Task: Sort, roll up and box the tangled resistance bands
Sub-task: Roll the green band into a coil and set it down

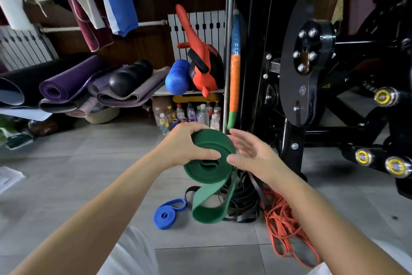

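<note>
A wide green resistance band (208, 159) is partly wound into a thick coil held in the air, with its loose tail hanging down in a loop to the floor. My left hand (185, 145) grips the coil, fingers over its top and thumb on its face. My right hand (249, 152) lies against the coil's right edge with straight fingers, thumb touching the outer wrap. On the floor below are a rolled blue band (166, 215), a heap of black bands (243, 199) and tangled orange bands (283, 223).
A black exercise machine (312, 69) stands close on the right. Rolled yoga mats (66, 87), foam rollers, a red bag and several bottles (191, 114) line the back wall under hanging clothes. Grey floor tiles (89, 163) lie to the left. No box is in view.
</note>
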`<state>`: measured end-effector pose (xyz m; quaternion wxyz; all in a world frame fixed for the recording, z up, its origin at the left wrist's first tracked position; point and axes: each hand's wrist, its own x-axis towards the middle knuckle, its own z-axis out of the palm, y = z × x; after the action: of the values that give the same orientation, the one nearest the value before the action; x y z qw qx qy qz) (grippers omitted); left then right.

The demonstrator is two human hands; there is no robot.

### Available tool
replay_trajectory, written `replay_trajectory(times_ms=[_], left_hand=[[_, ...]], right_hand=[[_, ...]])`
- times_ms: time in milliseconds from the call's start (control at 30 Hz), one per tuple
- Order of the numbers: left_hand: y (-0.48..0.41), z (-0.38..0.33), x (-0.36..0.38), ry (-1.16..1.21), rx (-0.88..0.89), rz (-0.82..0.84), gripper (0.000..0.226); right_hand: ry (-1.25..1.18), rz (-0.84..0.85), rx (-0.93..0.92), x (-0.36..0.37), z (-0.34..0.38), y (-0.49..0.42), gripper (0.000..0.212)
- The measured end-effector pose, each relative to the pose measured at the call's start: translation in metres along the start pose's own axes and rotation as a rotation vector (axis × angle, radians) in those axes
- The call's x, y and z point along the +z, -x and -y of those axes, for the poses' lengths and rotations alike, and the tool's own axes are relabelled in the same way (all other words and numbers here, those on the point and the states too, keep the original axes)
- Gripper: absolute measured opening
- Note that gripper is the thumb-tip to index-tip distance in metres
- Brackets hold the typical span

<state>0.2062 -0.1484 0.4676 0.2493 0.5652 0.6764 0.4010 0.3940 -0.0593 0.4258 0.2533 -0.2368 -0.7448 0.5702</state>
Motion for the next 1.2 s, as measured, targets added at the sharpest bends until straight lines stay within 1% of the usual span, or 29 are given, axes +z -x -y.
replay_trajectory(times_ms=[67, 100, 133, 200, 300, 400, 500, 633, 767, 867, 967, 1000, 1100, 1133, 1167, 1200], left_hand=[[0.002, -0.001, -0.001, -0.023, -0.001, 0.012, 0.041], [0.003, -0.001, -0.002, -0.023, 0.000, 0.022, 0.042], [0.004, -0.002, -0.003, -0.021, 0.003, 0.034, 0.041], [0.006, -0.004, -0.003, -0.030, 0.014, 0.056, 0.040], [0.007, -0.008, -0.002, -0.048, 0.030, 0.075, 0.037], [0.006, -0.008, 0.000, -0.029, 0.023, 0.079, 0.038], [0.006, -0.005, 0.003, 0.029, -0.011, 0.053, 0.046], [0.006, -0.001, 0.009, 0.128, -0.053, 0.012, 0.056], [0.006, 0.006, 0.017, 0.228, -0.068, -0.037, 0.063], [0.005, 0.013, 0.021, 0.434, -0.079, -0.123, 0.056], [0.001, 0.017, 0.025, 0.679, -0.078, -0.201, 0.055], [-0.001, 0.017, 0.027, 0.717, -0.075, -0.212, 0.050], [-0.002, 0.020, 0.039, 0.809, -0.063, -0.236, 0.022], [-0.002, 0.021, 0.043, 0.849, -0.067, -0.254, 0.018], [-0.002, 0.022, 0.046, 0.887, -0.076, -0.281, 0.019], [-0.002, 0.023, 0.049, 0.916, -0.087, -0.312, 0.026]], right_hand=[[0.051, -0.034, -0.077, -0.001, 0.014, -0.006, 0.047], [0.050, -0.058, -0.102, -0.002, 0.016, -0.008, 0.038], [0.028, -0.073, -0.117, -0.003, 0.016, -0.008, 0.035], [0.002, -0.051, -0.120, -0.004, 0.013, -0.006, 0.039], [0.092, 0.023, -0.105, -0.004, 0.007, -0.004, 0.049], [0.104, 0.029, -0.125, -0.006, 0.006, -0.005, 0.046], [0.080, 0.038, -0.127, -0.012, 0.008, -0.005, 0.043], [-0.051, 0.029, -0.112, -0.009, -0.003, -0.003, 0.048], [-0.222, -0.017, -0.097, -0.001, -0.025, 0.004, 0.045], [-0.302, -0.024, -0.051, 0.001, -0.038, 0.010, 0.048], [-0.360, -0.055, -0.021, 0.005, -0.047, 0.012, 0.053], [-0.375, -0.063, -0.024, 0.006, -0.048, 0.012, 0.053], [-0.474, -0.105, -0.035, 0.009, -0.049, 0.007, 0.050], [-0.514, -0.122, -0.031, 0.009, -0.049, 0.005, 0.050], [-0.543, -0.133, -0.024, 0.008, -0.049, 0.004, 0.050], [-0.551, -0.141, -0.018, 0.008, -0.049, 0.003, 0.050]])
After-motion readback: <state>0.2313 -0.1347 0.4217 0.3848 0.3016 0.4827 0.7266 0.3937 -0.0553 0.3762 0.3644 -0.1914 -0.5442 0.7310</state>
